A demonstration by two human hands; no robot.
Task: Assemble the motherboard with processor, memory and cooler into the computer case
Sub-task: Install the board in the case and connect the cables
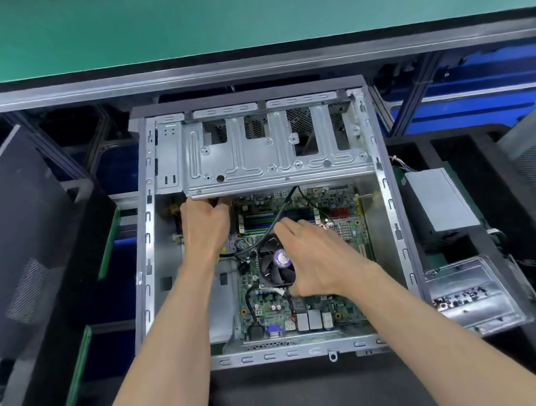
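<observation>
Two bare hands work inside the open computer case (pixel 395 220), which lies on its side in the single head view, so the motherboard (pixel 334 303) can rest flat on the case floor with its port block turned toward the near wall. That placement suggests the board is being settled onto its mounts rather than carried. The left hand (pixel 203 226) reaches to the far left corner of the board, just under the edge of the metal drive cage (pixel 274 154); its fingers curl downward there, and they seem to grip the board's edge or something beside it, though what exactly they hold is hidden. The right hand (pixel 318 257) lies over the cooler fan (pixel 274 263), thumb along its near side and fingers spread over its far side, clasping the cooler as a handle to steer the board. A black cable (pixel 281 214) runs from under the cage down toward the fan, and probably must be kept out from under the board. Green memory slots (pixel 255 221) show between the hands. Outside the case, to the right, a grey power supply (pixel 436 201) and a metal tray of small parts (pixel 473 295) wait within reach, most likely for later steps. No screws are visible in the board yet, so fixing it likely remains ahead.
</observation>
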